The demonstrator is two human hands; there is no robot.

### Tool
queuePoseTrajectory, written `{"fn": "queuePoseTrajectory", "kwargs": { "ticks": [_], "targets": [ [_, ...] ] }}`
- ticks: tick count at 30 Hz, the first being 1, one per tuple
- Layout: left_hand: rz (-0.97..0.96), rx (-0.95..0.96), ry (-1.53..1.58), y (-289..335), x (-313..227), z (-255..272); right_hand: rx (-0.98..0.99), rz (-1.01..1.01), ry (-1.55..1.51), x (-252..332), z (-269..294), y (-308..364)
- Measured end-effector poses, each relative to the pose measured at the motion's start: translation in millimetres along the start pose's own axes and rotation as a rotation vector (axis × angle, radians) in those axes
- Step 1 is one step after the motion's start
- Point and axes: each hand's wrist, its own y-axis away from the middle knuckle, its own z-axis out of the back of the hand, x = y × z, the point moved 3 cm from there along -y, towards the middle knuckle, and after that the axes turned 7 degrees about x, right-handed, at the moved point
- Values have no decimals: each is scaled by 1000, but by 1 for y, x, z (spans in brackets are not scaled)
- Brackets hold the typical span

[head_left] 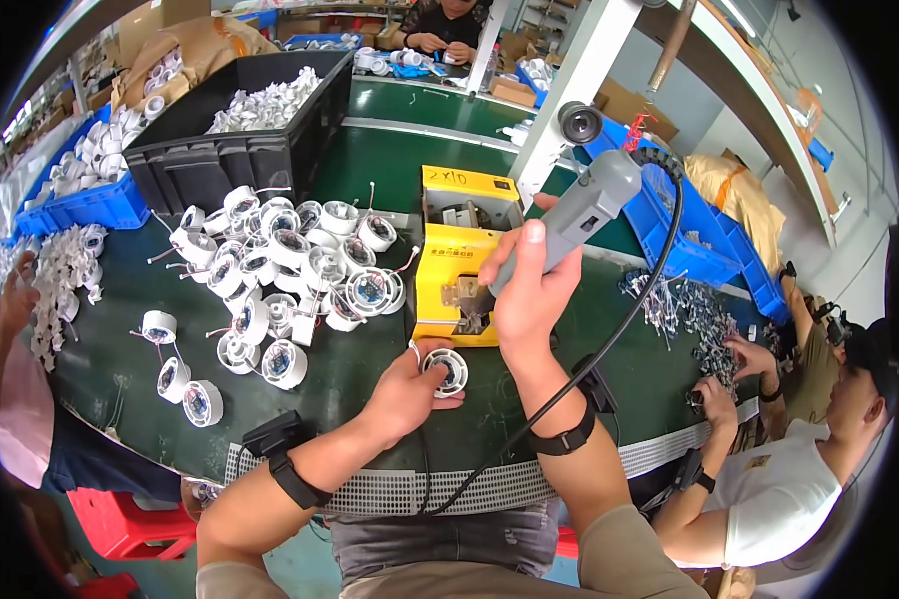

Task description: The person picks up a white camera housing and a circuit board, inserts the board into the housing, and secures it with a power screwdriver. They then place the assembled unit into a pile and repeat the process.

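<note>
My right hand (532,285) is wrapped round a grey corded electric screwdriver (594,200). The tool slants down to the left, and its lower end meets the metal front of a yellow box-shaped screw feeder (442,265); the very tip is hard to make out. Just below the feeder, my left hand (405,391) grips a round white plastic housing (451,371) close to the green table, its open face upward. Left of the feeder lies a heap of similar white housings (290,245), several with thin wires and small circuit boards in them.
A black crate (230,160) of white parts stands far left, near a blue bin (95,170). The tool's black cord (609,344) crosses my right forearm. Blue trays (684,240) and piled wired parts (704,329) lie right, beside a co-worker (789,459). Another person works across the table.
</note>
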Motion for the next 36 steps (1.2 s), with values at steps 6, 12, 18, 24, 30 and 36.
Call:
{"fn": "queuePoseTrajectory", "kwargs": {
  "ticks": [6,12,18,24,30,36],
  "targets": [
    [-8,-2,-15,-1,1,1,-1,-5,-18,-3,0,0],
    [-11,1,-29,1,0,-1,30,6,-10,-7,4,3],
    [21,-16,-24,0,1,3,94,-77,-99,6,9,22],
    [-8,5,-45,1,-3,0,167,-52,-127,11,18,52],
    [-46,14,-47,4,-3,-1,228,-104,-184,5,13,58],
    [-70,32,-77,5,-4,-2,222,-132,-187,5,10,59]
  ]
}}
